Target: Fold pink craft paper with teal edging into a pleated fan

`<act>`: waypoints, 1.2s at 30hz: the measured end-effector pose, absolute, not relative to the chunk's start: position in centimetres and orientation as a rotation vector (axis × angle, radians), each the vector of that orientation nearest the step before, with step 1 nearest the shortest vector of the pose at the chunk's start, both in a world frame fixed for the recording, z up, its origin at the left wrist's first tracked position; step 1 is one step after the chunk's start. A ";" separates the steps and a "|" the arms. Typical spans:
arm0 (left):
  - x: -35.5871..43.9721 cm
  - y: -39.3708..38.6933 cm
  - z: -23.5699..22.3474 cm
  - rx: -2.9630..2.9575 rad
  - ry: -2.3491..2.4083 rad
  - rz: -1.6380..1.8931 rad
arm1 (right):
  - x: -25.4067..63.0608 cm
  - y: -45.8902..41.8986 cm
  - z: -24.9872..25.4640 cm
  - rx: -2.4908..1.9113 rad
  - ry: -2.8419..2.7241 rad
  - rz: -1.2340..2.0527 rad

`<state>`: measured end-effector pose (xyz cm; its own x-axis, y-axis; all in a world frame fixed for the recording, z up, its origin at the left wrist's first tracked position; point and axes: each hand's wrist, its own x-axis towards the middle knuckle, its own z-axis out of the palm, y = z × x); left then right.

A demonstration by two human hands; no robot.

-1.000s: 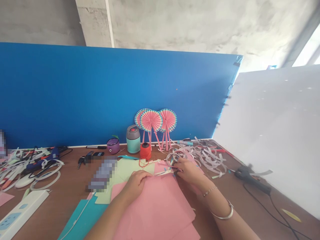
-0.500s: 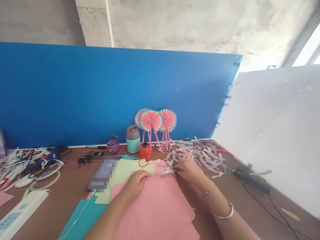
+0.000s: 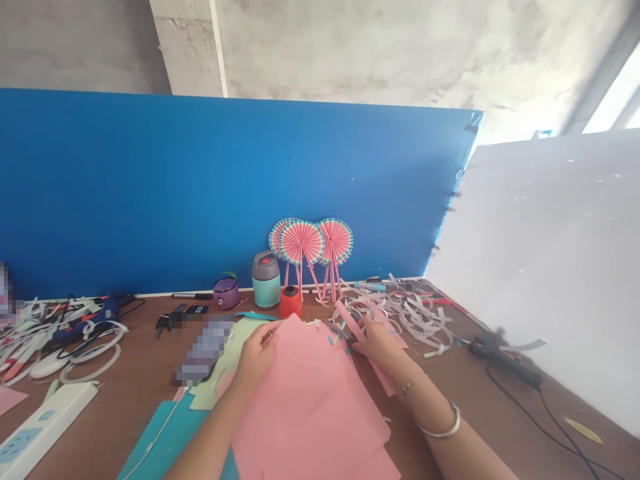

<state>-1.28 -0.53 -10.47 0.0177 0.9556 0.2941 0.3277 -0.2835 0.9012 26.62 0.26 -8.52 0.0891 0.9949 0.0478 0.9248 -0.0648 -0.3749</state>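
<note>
The left hand point(image 3: 257, 352) now pinches the pink sheet point(image 3: 310, 393), far corner raised over the desk point(image 3: 145, 363); the right hand's point(image 3: 376, 343) grip has a strip point(image 3: 349, 320), scissors point(image 3: 337, 330) loose nearby, so snipping seems paused.

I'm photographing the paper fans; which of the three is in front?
The middle fan: its round face overlaps both the left fan and the right fan.
</note>
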 end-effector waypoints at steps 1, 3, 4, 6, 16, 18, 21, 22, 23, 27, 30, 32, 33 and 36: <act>-1.6 -0.6 -10.1 1.621 1.356 1.364 | 26.5 0.3 -8.7 -2.049 -1.880 0.336; -2.2 -0.6 -9.4 1.486 1.436 1.508 | 26.6 0.5 -9.3 -2.019 -1.841 0.349; -2.5 -0.6 -9.2 1.394 1.455 1.566 | 26.7 0.7 -9.6 -2.006 -1.828 0.339; -2.9 -0.5 -9.0 1.159 1.399 1.650 | 27.0 1.1 -10.3 -1.976 -1.824 0.267; -2.0 -0.8 -8.9 0.800 1.160 1.381 | 27.3 1.4 -10.7 -1.854 -1.955 0.147; -1.6 -1.2 -8.7 0.807 1.128 1.261 | 27.1 1.1 -10.2 -1.818 -1.998 0.153; -1.0 -1.5 -8.9 0.884 1.105 1.088 | 26.9 0.6 -9.7 -1.802 -2.053 0.154; -0.8 -1.6 -9.0 0.953 1.119 1.031 | 26.8 0.5 -9.6 -1.793 -2.066 0.156; -0.7 -1.6 -9.2 1.045 1.144 0.977 | 26.8 0.5 -9.5 -1.775 -2.071 0.159; -0.6 -1.6 -10.0 1.429 1.229 0.849 | 26.3 0.3 -9.5 -1.618 -2.047 0.207; -0.7 -1.6 -10.3 1.572 1.239 0.815 | 25.7 0.1 -9.5 -1.588 -2.056 0.237; -0.8 -1.6 -10.5 1.616 1.254 0.798 | 25.5 -0.1 -9.4 -1.674 -2.064 0.230; -0.9 -1.5 -10.6 1.626 1.258 0.794 | 25.5 -0.2 -9.4 -1.729 -2.060 0.215; -1.0 -1.5 -11.0 1.634 1.236 0.783 | 25.4 -0.3 -9.1 -1.820 -2.028 0.106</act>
<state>-1.02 -1.50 -11.00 0.2955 0.9546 -0.0370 0.3752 -0.0803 0.9235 25.43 -0.34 -9.10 -0.0623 0.9662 0.2500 0.9348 0.1443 -0.3245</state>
